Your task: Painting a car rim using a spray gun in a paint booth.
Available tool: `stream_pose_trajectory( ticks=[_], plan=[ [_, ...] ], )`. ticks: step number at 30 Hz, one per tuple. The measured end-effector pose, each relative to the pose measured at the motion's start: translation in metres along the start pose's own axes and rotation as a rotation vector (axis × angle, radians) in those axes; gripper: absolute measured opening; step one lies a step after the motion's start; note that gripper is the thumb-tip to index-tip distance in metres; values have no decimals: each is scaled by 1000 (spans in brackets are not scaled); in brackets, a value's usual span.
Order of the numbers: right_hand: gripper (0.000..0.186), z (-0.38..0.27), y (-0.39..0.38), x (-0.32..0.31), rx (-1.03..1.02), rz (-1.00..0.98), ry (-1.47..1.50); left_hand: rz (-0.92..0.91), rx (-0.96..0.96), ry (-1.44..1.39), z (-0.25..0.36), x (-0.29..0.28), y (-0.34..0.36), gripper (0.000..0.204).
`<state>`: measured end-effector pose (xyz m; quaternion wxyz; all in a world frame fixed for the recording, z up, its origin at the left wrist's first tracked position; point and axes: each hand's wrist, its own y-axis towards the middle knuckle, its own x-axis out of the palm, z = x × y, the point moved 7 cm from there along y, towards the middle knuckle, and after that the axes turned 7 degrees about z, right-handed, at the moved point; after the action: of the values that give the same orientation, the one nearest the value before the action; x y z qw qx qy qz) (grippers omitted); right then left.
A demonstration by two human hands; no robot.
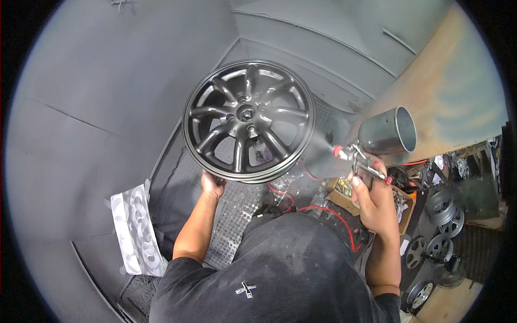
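A glossy dark grey alloy wheel rim [249, 120] with several spokes stands upright on a stand in the middle of the view. My left hand [212, 184] holds its lower left edge. My right hand [374, 198] grips a spray gun [367, 156] with an open metal cup [389, 131] on top. The gun's red-ringed nozzle points left at the rim, and a faint mist spreads between them.
Grey booth walls curve around the left and back. A metal grate floor [231, 215] lies below, with red hoses [323, 211]. A paint-marked sheet [135, 229] leans at the left. Several more rims [444, 207] and a cardboard box of parts [344, 191] sit at the right.
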<state>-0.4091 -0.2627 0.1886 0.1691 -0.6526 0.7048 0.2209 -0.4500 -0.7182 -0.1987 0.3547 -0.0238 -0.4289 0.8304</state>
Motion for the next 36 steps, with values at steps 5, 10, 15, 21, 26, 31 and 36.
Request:
stream_pose_trajectory(
  ticks=[5, 10, 15, 21, 26, 31, 36],
  plan=[
    [39, -14, -11, 2, 63, -100, 332, -54, 20, 43, 0, 6, -4, 45],
    [38, -20, 11, 4, -56, 9, 141, -77, 32, 129, 11, 3, 7, 49],
    [34, -7, 10, 15, 6, -95, 98, -91, 38, 121, 0, 8, -9, 46],
    [35, -4, -28, 29, 188, -476, 253, -46, 71, 2, -42, 21, -48, 48],
    [33, -2, -25, 27, -39, -441, 116, 2, -105, 0, -97, 45, -82, 37],
    [34, 9, -6, 0, -33, -228, 136, -110, -183, -58, -108, 55, -88, 28],
    [30, 11, 10, -20, -51, -133, 56, -13, -126, -128, -78, 50, -68, 23]
  ],
)
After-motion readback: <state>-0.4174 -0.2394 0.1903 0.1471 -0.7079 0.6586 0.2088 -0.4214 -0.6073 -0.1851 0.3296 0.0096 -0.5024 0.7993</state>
